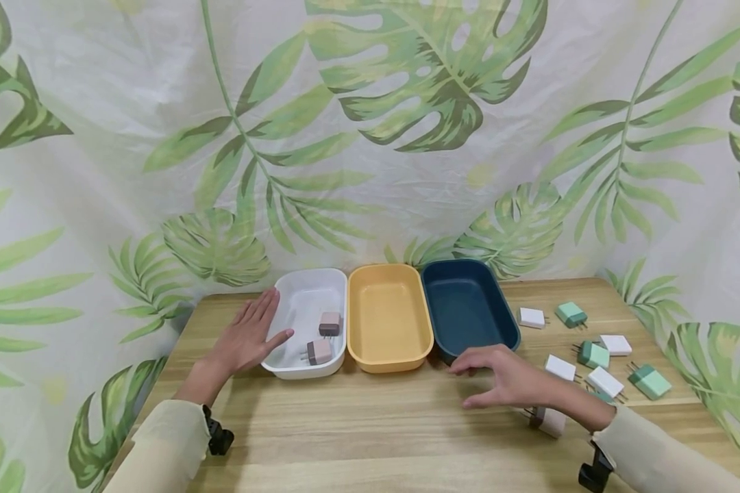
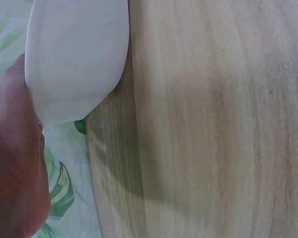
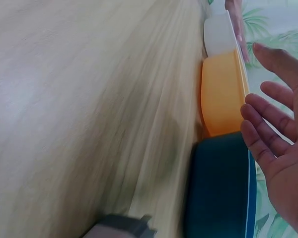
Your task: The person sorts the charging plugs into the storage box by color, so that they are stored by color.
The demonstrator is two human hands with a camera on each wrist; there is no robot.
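My left hand lies along the left rim of a white tray, its fingers straight and thumb spread over the edge. Inside that tray sit two pink-and-brown plug chargers, near its right wall. My right hand hovers just in front of a dark blue tray, fingers loosely bent; the right wrist view shows its palm holding nothing. Between these trays stands a yellow tray. Partly hidden below my right wrist is another pink-and-brown charger, also visible at the bottom of the right wrist view.
Several white plug chargers and green plug chargers lie scattered on the wooden table at the right. One green charger is partly covered by a white one. Behind the trays hangs a leaf-patterned cloth.
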